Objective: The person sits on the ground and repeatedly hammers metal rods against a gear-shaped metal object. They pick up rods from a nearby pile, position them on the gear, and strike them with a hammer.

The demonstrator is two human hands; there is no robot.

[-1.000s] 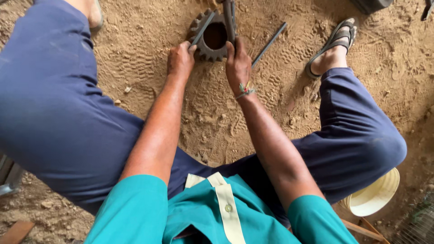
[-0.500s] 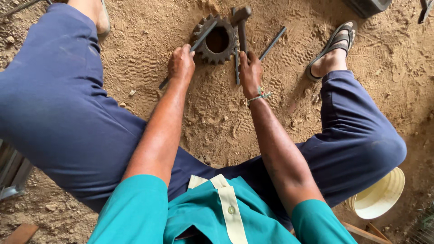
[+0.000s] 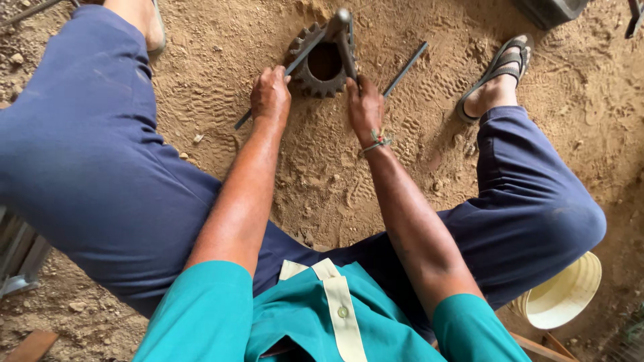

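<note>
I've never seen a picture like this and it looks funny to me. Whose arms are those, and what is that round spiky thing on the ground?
The camera sits on a person's head and looks straight down, so you see that person's own arms, their blue trousers and their teal shirt. They are sitting low over sandy ground with their knees spread wide.

The round spiky thing is a big metal gear lying flat in the sand, with teeth around its edge and a hole in the middle.

The left hand holds a thin metal rod that slants across the gear. The right hand grips the handle of a hammer. Another rod lies loose in the sand beside the gear.
</note>
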